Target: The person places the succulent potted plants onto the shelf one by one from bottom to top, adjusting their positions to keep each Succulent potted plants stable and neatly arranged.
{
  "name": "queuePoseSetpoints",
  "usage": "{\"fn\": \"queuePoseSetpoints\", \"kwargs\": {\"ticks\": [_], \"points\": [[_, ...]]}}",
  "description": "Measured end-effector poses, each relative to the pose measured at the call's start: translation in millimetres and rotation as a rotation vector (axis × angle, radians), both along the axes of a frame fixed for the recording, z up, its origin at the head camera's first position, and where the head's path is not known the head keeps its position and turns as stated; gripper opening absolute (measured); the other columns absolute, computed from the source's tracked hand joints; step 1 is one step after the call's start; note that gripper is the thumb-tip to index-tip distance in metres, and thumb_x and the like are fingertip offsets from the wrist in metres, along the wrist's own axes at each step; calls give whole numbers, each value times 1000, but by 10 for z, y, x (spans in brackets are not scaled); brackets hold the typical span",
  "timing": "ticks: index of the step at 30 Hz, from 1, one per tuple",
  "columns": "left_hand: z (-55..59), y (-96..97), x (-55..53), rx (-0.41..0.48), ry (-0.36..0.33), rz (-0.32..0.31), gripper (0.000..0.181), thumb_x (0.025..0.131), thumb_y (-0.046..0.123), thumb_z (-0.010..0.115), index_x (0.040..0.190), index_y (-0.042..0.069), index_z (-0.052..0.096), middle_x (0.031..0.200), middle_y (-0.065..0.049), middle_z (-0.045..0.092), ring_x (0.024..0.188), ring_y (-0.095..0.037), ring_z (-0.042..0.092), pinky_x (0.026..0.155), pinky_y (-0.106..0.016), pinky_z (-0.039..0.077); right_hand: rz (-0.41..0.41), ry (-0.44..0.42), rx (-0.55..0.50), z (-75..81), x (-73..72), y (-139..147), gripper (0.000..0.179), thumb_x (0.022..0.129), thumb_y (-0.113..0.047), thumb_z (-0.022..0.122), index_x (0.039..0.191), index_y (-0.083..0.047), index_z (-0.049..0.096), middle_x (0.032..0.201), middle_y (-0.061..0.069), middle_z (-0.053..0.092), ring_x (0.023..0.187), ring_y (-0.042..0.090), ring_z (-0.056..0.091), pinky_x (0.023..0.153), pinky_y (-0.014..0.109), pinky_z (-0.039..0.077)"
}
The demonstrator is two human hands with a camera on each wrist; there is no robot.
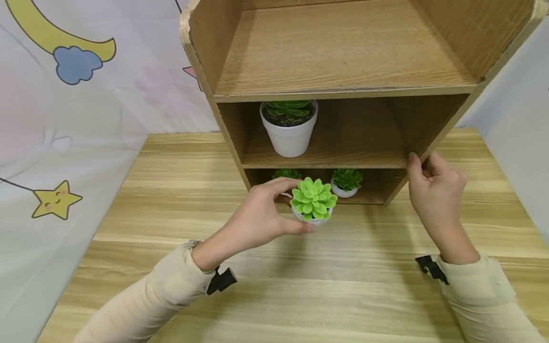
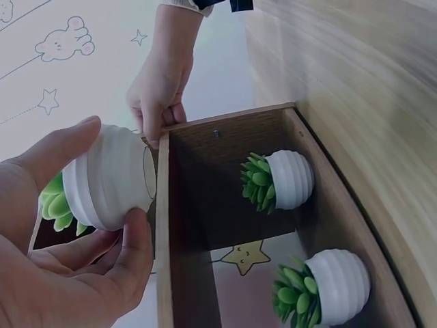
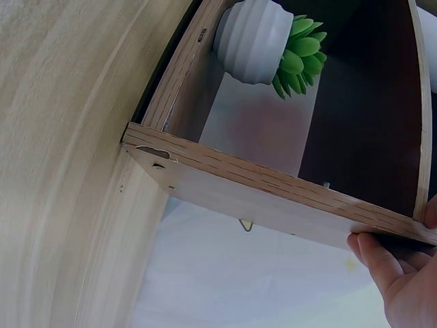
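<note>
My left hand holds a small potted succulent in front of the shelf, thumb and fingers round its white ribbed pot. The bright green leaves face up toward the head camera. With thumb and curled fingers, my right hand grips the right side panel of the wooden shelf near the middle board. Two similar potted succulents stand in the lowest compartment: one at the right, the other at the left, partly hidden behind my left hand in the head view.
A larger white pot with a succulent stands at the left of the middle compartment. The shelf rests on a wood-grain table. A printed cloth with a moon and stars hangs behind and to the left.
</note>
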State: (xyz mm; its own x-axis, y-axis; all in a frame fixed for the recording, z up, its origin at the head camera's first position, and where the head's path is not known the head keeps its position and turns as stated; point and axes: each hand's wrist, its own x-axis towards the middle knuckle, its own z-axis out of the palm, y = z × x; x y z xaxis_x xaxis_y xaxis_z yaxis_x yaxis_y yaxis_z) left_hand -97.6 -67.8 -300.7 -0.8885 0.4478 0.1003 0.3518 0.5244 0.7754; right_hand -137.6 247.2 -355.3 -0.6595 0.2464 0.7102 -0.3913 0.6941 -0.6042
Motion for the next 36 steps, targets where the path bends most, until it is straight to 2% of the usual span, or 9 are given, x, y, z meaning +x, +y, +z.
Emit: {"fn": "queuePoseSetpoints", "kwargs": {"ticks": [4,7,12,16,19,25,32,36], "points": [[54,-16,-11,9,25,13,72,65,28,93,128,7,64,125,2,62,116,-11,54,99,-33,43,2,7,1,-11,-8,-4,22,92,-8,60,76,4,68,57,6,57,46,1,39,45,10,25],[96,-26,-26,22,32,17,70,66,27,93,127,8,64,121,5,63,109,-8,58,93,-30,46,4,14,7,-14,-18,-4,23,92,-8,60,74,4,67,55,6,55,45,2,37,45,11,24],[179,-42,-54,121,3,-4,67,67,18,92,127,7,64,115,5,64,90,-9,65,81,-27,53,8,18,5,-22,-32,7,23,92,-7,60,74,4,67,55,5,54,45,2,36,44,11,23],[247,-63,-73,168,5,-8,67,66,14,92,126,7,64,115,4,64,90,-11,66,82,-30,54,1,23,6,-38,-27,23,23,92,-6,60,72,4,66,52,4,51,43,2,34,43,12,22],[277,-75,-81,167,11,0,67,67,15,93,126,7,64,116,5,64,94,-13,66,85,-32,53,-13,21,2,-42,-24,31,23,92,-7,61,72,4,66,53,1,51,44,0,35,43,11,22],[293,-79,-84,154,4,5,66,67,16,93,126,7,64,117,5,64,94,-12,66,84,-26,52,-19,3,-17,-34,-23,30,21,92,-8,61,77,4,70,61,-11,56,47,-3,42,45,8,26],[312,-86,-101,159,21,0,66,66,16,93,125,6,65,116,4,64,91,-11,66,82,-31,53,-8,-5,-21,-26,-24,16,20,92,-7,61,81,5,71,63,-2,60,48,-4,43,45,7,27],[332,-98,-91,153,12,13,66,66,18,93,125,7,65,115,5,65,90,-12,66,81,-33,54,-4,0,-18,-24,-18,-3,19,91,-5,61,78,5,70,61,-3,59,47,-3,42,44,8,26]]}}
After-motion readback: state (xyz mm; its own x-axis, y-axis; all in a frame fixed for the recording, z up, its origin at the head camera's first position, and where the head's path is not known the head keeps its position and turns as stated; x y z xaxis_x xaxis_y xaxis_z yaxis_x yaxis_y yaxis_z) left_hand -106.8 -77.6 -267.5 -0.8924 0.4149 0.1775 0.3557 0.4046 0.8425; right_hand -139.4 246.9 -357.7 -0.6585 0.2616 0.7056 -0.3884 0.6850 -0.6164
